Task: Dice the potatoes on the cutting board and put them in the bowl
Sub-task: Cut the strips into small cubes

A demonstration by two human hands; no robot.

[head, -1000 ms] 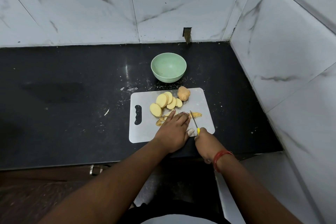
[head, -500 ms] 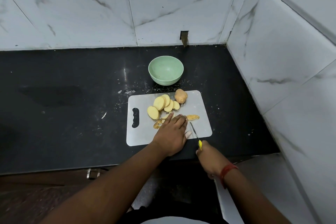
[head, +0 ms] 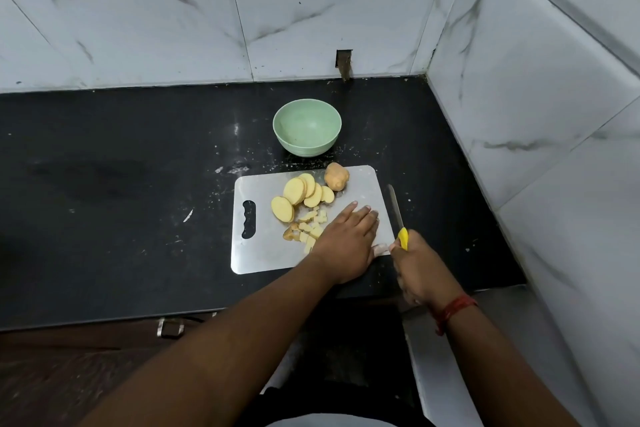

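Observation:
A white cutting board lies on the black counter. On it are several round potato slices, a potato end with skin at the far edge, and several small diced pieces. My left hand lies flat on the board with fingers straight, just right of the dice. My right hand grips a yellow-handled knife, whose blade points away along the board's right edge. A green bowl, with nothing in it, stands behind the board.
Marble-tiled walls close the counter at the back and right. The black counter stretches left of the board, with small white scraps on it. The counter's front edge runs just below my hands.
The knife has moved from beside my left fingers out to the board's right edge. My left hand has slid right, uncovering diced pieces that it hid before.

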